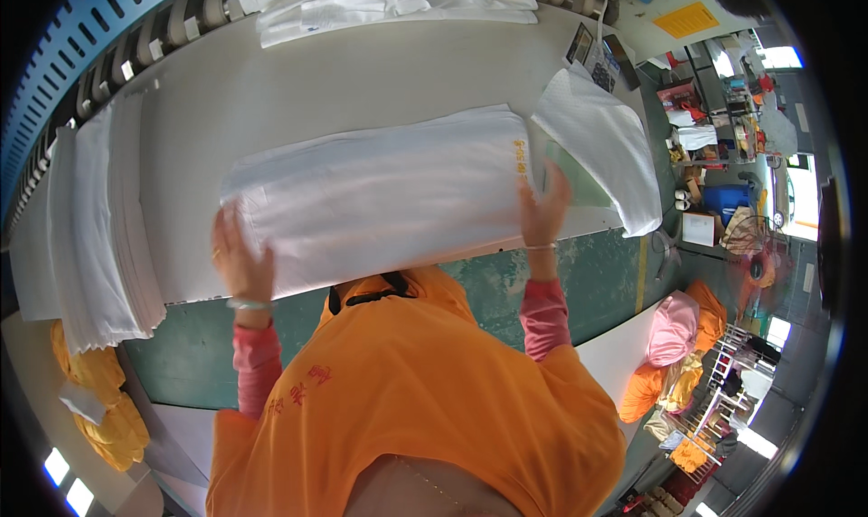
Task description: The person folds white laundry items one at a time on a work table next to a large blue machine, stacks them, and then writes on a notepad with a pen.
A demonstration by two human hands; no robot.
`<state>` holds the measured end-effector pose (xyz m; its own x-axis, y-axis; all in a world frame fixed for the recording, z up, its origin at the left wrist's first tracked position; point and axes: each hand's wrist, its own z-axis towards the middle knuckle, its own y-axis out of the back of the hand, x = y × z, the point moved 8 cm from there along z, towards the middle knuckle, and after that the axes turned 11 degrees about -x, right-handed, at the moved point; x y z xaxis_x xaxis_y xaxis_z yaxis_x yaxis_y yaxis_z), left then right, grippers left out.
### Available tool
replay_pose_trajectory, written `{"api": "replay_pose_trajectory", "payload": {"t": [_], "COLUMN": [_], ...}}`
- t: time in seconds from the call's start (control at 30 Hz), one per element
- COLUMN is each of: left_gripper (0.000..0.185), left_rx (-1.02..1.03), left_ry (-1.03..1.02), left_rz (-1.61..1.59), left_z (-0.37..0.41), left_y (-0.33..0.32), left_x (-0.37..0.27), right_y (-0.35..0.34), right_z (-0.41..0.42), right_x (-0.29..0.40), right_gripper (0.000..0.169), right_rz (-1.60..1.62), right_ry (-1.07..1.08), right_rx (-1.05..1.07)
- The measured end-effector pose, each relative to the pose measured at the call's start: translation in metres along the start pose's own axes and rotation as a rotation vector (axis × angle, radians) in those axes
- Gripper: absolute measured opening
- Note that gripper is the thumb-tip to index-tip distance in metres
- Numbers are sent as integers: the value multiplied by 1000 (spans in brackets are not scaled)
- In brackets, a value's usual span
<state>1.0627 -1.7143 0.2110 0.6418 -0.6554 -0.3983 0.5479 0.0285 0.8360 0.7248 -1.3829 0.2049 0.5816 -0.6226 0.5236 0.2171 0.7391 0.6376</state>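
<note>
A white folded cloth (pixel 380 191) lies lengthwise along the near edge of the worktable, with yellow-orange writing near its right end. My left hand (pixel 244 259), fingers apart, is at the cloth's left end, slightly blurred. At the other end my right hand (pixel 544 208) is raised beside the marked edge, its fingers spread and blurred by motion. Whether either palm presses on the fabric cannot be told. A loose white textured cloth (pixel 600 133) hangs over the table's right edge, partly over a greenish sheet.
Stacked white cloths (pixel 112 225) drape over the table's left side. More white linen (pixel 400 8) lies at the far edge by a machine's belts (pixel 180 25). A calculator (pixel 600 66) and a dark phone-like object (pixel 622 62) sit at the far right. Colourful bundles (pixel 671 340) are behind on the right.
</note>
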Motion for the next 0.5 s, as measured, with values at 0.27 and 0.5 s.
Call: {"api": "replay_pose_trajectory", "payload": {"t": [0.27,0.5], "left_gripper": [76,68], "left_rx": [277,113], "left_ry": [-93,198], "left_rz": [340,727], "left_z": [14,93], "left_y": [-96,-104], "left_x": [-3,128], "right_y": [-90,-111], "right_z": [-39,44], "right_x": [109,-37], "right_gripper": [68,62], "right_rz": [66,-141], "right_ry": [609,335], "right_rx": [622,397]}}
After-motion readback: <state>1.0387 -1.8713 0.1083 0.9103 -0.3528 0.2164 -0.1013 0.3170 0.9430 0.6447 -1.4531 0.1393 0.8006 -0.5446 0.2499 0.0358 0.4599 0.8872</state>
